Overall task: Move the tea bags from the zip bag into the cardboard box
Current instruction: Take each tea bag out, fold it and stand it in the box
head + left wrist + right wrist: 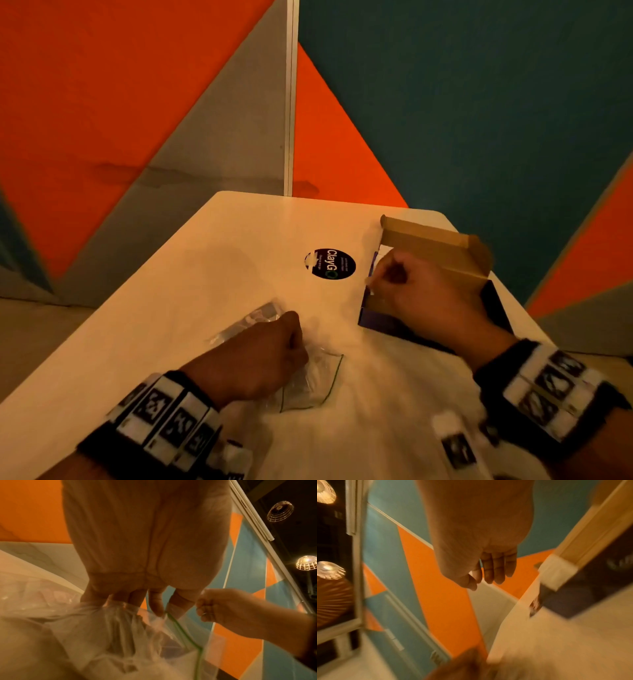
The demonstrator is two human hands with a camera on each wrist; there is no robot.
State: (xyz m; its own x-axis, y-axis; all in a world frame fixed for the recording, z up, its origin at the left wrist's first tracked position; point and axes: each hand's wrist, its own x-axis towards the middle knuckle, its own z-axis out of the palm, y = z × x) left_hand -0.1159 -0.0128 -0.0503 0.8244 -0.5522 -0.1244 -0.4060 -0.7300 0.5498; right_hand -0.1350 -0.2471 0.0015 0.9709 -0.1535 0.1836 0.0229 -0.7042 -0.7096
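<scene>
A clear zip bag (318, 380) with a green zip line lies crumpled on the white table (205, 274). My left hand (274, 349) grips the bag's top edge, and the left wrist view shows its fingers (154, 604) curled into the plastic (120, 628). The cardboard box (376, 318), dark blue outside, stands at the right with its brown lid (435, 246) open. My right hand (404, 284) hovers over the box's near left corner with fingers curled. It pinches a small white piece (369, 291), seemingly a tea bag. The right wrist view is blurred and shows thumb and fingers (481, 577) close together beside the box (565, 601).
A round black sticker (330, 264) lies on the table left of the box. Orange, teal and grey wall panels (479, 102) stand close behind the table's far edge. The table ends just right of the box.
</scene>
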